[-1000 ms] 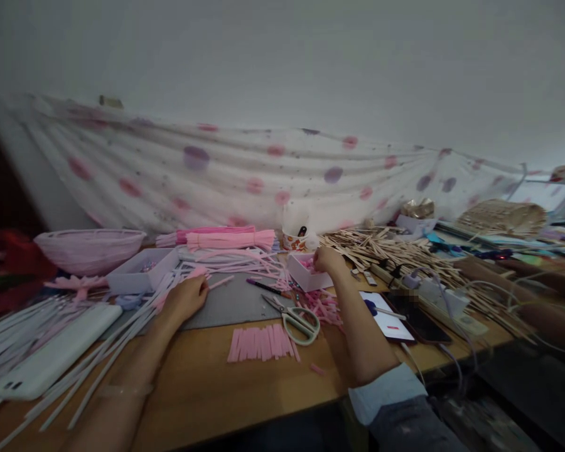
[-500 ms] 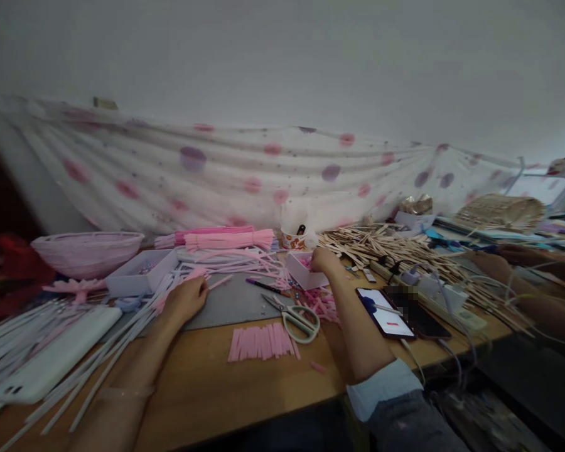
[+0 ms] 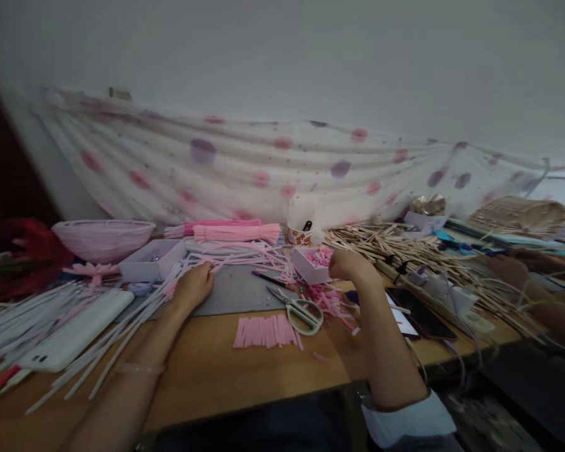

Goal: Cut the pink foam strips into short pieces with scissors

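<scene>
My left hand (image 3: pixel 194 285) rests on the grey mat (image 3: pixel 238 294), fingers curled over the ends of pink and white strips (image 3: pixel 226 256). My right hand (image 3: pixel 348 264) is closed beside a small white box (image 3: pixel 312 269) of pink pieces, just right of it; what its fingers hold is hidden. A row of short pink cut strips (image 3: pixel 265 331) lies on the wooden table (image 3: pixel 245 376) in front of me. Scissors (image 3: pixel 299 307) with pale handles lie between my hands, next to a dark pen (image 3: pixel 269 279).
A pink woven basket (image 3: pixel 102 239), an open white box (image 3: pixel 151 262) and long white strips (image 3: pixel 98 348) lie left. Wooden sticks (image 3: pixel 395 248), phones (image 3: pixel 417 312) and cables fill the right, where another person's arm (image 3: pixel 541 295) reaches in. A spotted cloth (image 3: pixel 263 169) hangs behind.
My right hand has pulled back out of the small white box toward me and to the right. The view has shifted slightly. My left hand has stayed on the mat.
</scene>
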Tool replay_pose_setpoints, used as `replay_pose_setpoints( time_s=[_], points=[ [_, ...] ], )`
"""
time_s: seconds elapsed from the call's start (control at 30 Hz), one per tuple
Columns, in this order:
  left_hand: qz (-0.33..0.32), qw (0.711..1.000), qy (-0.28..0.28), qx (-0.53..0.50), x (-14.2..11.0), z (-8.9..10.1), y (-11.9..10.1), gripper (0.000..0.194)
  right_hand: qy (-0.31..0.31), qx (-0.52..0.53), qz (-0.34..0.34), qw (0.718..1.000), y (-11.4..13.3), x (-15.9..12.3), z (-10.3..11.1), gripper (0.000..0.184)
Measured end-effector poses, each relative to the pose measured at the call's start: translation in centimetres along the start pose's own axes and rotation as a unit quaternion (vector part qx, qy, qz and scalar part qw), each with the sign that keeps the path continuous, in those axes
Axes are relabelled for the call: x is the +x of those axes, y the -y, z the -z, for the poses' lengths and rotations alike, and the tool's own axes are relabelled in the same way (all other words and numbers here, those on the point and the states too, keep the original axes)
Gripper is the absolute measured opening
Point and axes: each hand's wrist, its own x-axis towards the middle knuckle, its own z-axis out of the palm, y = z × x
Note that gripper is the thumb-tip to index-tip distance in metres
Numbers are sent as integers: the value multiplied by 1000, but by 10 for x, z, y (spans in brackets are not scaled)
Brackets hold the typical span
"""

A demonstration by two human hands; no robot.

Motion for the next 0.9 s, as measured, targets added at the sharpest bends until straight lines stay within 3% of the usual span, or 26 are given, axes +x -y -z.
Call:
replay_pose_setpoints(
  time_s=[0.07,0.13,0.3,0.47,0.57,0.7,0.8,0.9],
  points=[
    [5,1000,-17,8,-1,3,-2,29,-36,2,17,999,4,-6,0,26],
    [15,999,-46,14,-2,7,-5,29,-85,40,85,992,15,-8,2,23],
    [57,994,-89,19,-5,17,-15,31,-117,125,246,954,69,-15,-9,13],
    [74,993,-83,24,-6,18,-23,32,1,103,398,912,126,-16,-58,33],
    [60,995,-82,9,-7,17,-25,31,74,60,410,907,141,-13,-76,38],
    [46,996,-81,5,-8,15,-26,31,135,73,417,896,143,-11,-80,24],
    [37,995,-91,-32,-7,11,-25,29,141,85,408,898,143,-12,-79,25],
    [40,983,-102,-147,-4,9,-26,24,135,74,401,903,145,-13,-79,29]
  ],
)
